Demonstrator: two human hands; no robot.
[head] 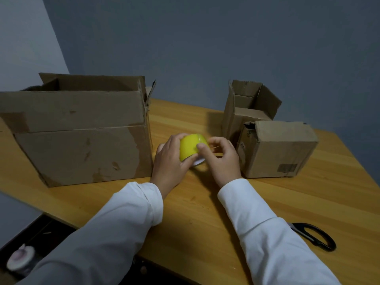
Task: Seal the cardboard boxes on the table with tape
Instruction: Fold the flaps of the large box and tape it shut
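Observation:
A yellow roll of tape (190,148) is held just above the wooden table (277,198), between the boxes. My left hand (170,161) grips the roll from its left side. My right hand (221,159) pinches at the tape's surface with thumb and forefinger. A large cardboard box (82,136) stands on the left with its top flaps up. On the right a small box (279,149) has its flaps folded down, and behind it a narrow box (246,105) stands with its flaps open.
Black-handled scissors (314,235) lie near the table's front right edge, partly under my right sleeve. The table's left edge runs diagonally; below it on the dark floor sits a small round white object (20,258). A grey wall rises behind the boxes.

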